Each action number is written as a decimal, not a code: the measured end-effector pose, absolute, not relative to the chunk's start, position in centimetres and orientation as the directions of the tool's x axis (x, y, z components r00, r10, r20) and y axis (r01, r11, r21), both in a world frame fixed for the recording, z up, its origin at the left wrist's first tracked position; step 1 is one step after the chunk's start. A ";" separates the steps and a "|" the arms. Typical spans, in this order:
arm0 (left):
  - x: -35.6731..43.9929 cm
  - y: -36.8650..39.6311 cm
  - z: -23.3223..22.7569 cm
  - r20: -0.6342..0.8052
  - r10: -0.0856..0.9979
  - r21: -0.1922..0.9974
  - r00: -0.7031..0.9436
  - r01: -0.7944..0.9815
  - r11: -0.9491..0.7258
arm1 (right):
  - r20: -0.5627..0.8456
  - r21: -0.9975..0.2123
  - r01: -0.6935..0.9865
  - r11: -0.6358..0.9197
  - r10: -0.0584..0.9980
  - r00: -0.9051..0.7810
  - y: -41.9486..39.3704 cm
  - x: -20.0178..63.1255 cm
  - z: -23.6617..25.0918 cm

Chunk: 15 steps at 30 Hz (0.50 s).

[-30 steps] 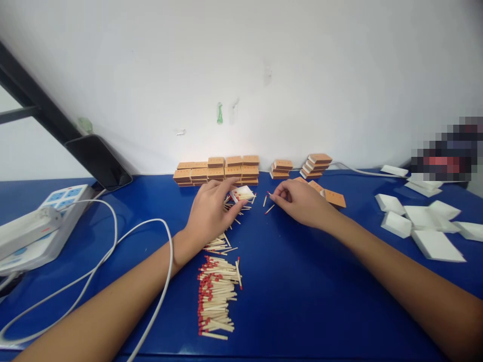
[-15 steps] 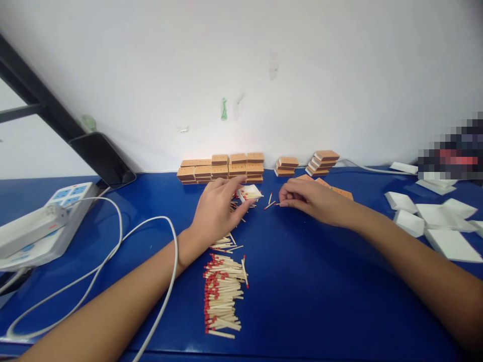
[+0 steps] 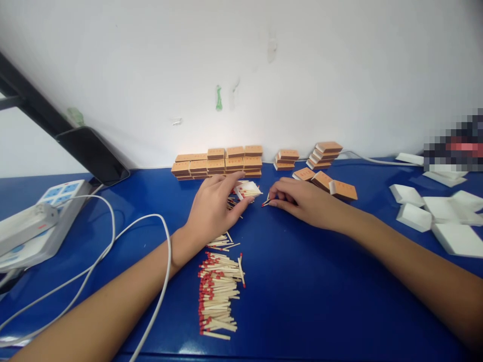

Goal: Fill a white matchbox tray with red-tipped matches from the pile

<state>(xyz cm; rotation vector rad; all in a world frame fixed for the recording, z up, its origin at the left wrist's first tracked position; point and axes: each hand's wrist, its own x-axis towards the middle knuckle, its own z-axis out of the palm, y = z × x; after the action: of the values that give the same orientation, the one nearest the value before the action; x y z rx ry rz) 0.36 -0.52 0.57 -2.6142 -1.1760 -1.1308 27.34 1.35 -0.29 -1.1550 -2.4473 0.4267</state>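
Between thumb and fingers, my left hand (image 3: 213,203) grips a small white matchbox tray (image 3: 248,190) with some matches lying in it. My right hand (image 3: 292,197) is closed in a pinch just to the right of the tray, with red-tipped matches (image 3: 266,201) at its fingertips. Loose matches lie partly hidden under and beside my left hand. Nearer to me spreads a large pile of matches (image 3: 219,296), most heads pointing left, and a smaller bunch (image 3: 222,243) lies just beyond it.
Stacked orange matchboxes (image 3: 219,165) line the wall, with shorter stacks (image 3: 324,155) and some loose boxes (image 3: 343,190) to the right. White trays (image 3: 413,217) are scattered at far right. A power strip (image 3: 49,221), white cable (image 3: 166,251) and phone (image 3: 94,156) occupy the left.
My right hand has moved slightly left, closer to the tray, and its fingers have closed on matches that lay on the table. My left hand still holds the tray. The view has shifted slightly.
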 end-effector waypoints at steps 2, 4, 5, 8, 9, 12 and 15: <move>0.4 -0.6 0.6 0.649 0.618 0.226 0.444 0.663 -0.713 | 0.233 -0.425 0.669 0.610 0.788 -0.570 1.3 27.2 -0.4; 0.4 -0.6 0.6 0.655 0.611 0.223 0.445 0.659 -0.718 | 0.240 -0.418 0.670 0.613 0.786 -0.570 1.3 27.2 -0.5; 0.4 -0.6 0.6 0.657 0.608 0.221 0.445 0.657 -0.720 | 0.241 -0.414 0.667 0.619 0.782 -0.575 1.3 27.2 -0.6; 0.5 -0.6 0.5 0.659 0.606 0.222 0.446 0.655 -0.722 | 0.246 -0.411 0.657 0.632 0.771 -0.588 1.4 27.2 -0.8; 0.5 -0.6 0.5 0.654 0.611 0.225 0.447 0.655 -0.721 | 0.247 -0.410 0.655 0.634 0.769 -0.589 1.4 27.2 -0.9; 0.5 -0.6 0.6 0.634 0.624 0.235 0.456 0.656 -0.718 | 0.256 -0.400 0.656 0.640 0.765 -0.590 1.2 27.1 -0.9; 0.5 -0.7 0.6 0.624 0.628 0.235 0.465 0.655 -0.718 | 0.254 -0.389 0.653 0.650 0.757 -0.602 0.9 26.9 -0.8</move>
<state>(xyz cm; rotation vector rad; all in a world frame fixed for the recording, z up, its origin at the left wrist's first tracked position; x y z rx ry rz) 0.51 -0.69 0.63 -2.6565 -1.1634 -1.1055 26.89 0.93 -0.78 -1.1118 -2.4738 0.3599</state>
